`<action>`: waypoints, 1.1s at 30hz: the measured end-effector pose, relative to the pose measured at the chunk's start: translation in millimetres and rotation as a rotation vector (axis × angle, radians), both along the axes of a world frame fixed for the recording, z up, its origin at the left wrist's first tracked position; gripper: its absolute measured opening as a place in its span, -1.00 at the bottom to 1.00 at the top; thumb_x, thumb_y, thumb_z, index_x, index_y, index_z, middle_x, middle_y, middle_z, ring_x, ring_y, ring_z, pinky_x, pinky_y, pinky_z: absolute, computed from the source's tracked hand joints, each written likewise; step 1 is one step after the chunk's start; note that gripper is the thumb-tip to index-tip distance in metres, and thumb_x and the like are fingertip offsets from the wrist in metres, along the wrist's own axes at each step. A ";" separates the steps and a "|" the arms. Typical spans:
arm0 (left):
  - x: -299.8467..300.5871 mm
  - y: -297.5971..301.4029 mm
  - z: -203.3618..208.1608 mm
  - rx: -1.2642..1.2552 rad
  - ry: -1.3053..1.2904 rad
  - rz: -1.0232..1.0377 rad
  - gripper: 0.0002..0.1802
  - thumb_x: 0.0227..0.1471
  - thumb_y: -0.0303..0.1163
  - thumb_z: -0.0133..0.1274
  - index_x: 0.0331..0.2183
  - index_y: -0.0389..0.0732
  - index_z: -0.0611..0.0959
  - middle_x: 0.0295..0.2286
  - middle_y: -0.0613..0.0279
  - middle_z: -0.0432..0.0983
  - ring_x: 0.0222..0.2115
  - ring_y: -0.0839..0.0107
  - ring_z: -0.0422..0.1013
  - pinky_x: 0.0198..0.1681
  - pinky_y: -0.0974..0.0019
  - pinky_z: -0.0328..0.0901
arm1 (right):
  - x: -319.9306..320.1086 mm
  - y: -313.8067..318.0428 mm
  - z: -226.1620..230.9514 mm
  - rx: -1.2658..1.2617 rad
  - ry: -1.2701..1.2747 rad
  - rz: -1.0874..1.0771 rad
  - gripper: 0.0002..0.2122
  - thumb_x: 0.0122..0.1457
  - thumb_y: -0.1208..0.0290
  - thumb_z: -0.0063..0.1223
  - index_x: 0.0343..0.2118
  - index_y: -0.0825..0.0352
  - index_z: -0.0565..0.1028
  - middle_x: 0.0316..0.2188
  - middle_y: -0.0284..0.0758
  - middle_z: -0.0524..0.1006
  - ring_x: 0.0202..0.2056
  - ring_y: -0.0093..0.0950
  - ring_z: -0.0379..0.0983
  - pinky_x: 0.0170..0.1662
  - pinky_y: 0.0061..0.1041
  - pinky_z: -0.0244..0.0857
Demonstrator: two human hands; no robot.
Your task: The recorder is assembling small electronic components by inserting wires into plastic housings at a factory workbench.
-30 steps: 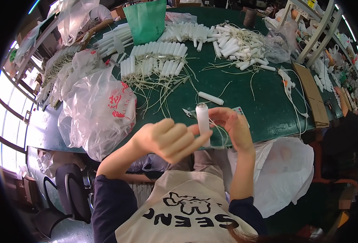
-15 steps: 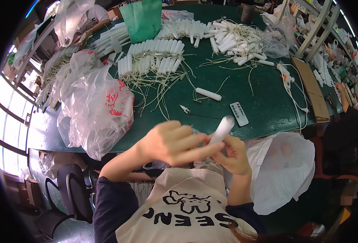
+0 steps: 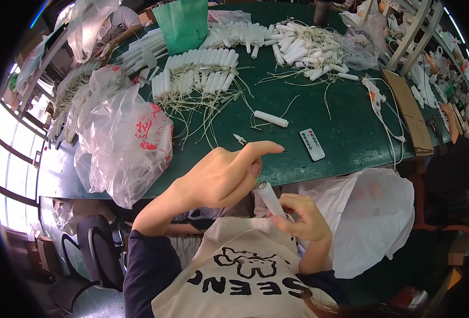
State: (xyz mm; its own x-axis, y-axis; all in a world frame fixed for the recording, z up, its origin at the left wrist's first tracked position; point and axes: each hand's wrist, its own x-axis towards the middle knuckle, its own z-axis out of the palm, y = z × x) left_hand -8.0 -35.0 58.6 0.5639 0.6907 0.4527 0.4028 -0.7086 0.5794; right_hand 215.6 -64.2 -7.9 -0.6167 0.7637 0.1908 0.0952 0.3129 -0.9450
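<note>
A white plastic tube (image 3: 270,200) leans up and to the left in my right hand (image 3: 304,217), whose fingers and thumb are closed around its lower part. A small dark ring shows at its upper end. My left hand (image 3: 221,177) is just above that end, index finger stretched to the right, with thumb and other fingers curled in. Whatever these curled fingers hold, if anything, is hidden. On the table beyond lie a small white pointed piece (image 3: 239,139), another white tube (image 3: 271,118) with thin wires, and a grey remote control (image 3: 312,144).
Rows of white tubes with pale wires (image 3: 194,79) and a loose heap of them (image 3: 309,50) lie on the green table (image 3: 351,124). A clear plastic bag (image 3: 123,143) sits left, a green bag (image 3: 181,26) behind. A white bag (image 3: 372,222) hangs at the right front edge.
The tube has swung from leaning right to leaning left and come lower. My left hand's index finger now stretches out above it, away from the tube.
</note>
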 end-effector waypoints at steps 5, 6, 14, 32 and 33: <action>0.1 5.6 -3.3 0.086 0.020 -0.001 -0.50 -0.13 -0.61 -0.09 -0.04 -0.36 0.36 -0.61 0.19 0.41 -0.75 0.28 0.34 -0.69 0.31 0.23 | -2.0 0.9 -0.1 -0.031 0.000 -0.052 -0.81 -0.06 0.40 0.17 -0.42 0.41 0.54 -0.64 -0.33 0.40 -0.61 -0.50 0.29 -0.53 -0.56 0.14; 0.1 6.5 -4.6 0.112 0.036 -0.024 -0.48 -0.16 -0.59 -0.05 -0.05 -0.33 0.38 -0.59 0.21 0.41 -0.75 0.31 0.34 -0.70 0.32 0.23 | -2.2 1.1 -1.9 -0.032 0.001 -0.052 -0.81 -0.06 0.40 0.17 -0.42 0.41 0.54 -0.64 -0.33 0.40 -0.61 -0.50 0.29 -0.53 -0.56 0.14; 4.1 9.4 10.6 0.340 0.358 -0.136 -0.48 -0.18 -0.56 0.05 -0.07 -0.24 0.40 -0.32 0.12 0.42 -0.70 0.31 0.36 -0.72 0.35 0.25 | -11.3 6.4 -19.6 0.140 -0.082 -0.214 -0.78 -0.05 0.38 0.21 -0.36 0.38 0.54 -0.63 -0.31 0.41 -0.59 -0.46 0.30 -0.51 -0.51 0.20; 5.7 24.2 -4.1 0.083 0.113 0.010 -0.49 -0.06 -0.76 -0.17 -0.02 -0.24 0.33 -0.39 0.14 0.47 -0.67 0.29 0.35 -0.58 0.34 0.26 | -11.2 14.0 -35.0 0.159 -0.012 -0.245 -0.77 -0.06 0.42 0.21 -0.34 0.40 0.53 -0.62 -0.29 0.42 -0.57 -0.45 0.28 -0.52 -0.51 0.15; 5.6 25.6 -4.2 0.076 0.060 0.072 -0.51 -0.04 -0.76 -0.20 -0.02 -0.25 0.33 -0.40 0.14 0.47 -0.68 0.33 0.34 -0.59 0.37 0.25 | -10.2 14.1 -34.8 0.158 -0.013 -0.249 -0.77 -0.06 0.42 0.21 -0.34 0.40 0.53 -0.62 -0.29 0.42 -0.57 -0.45 0.28 -0.52 -0.51 0.15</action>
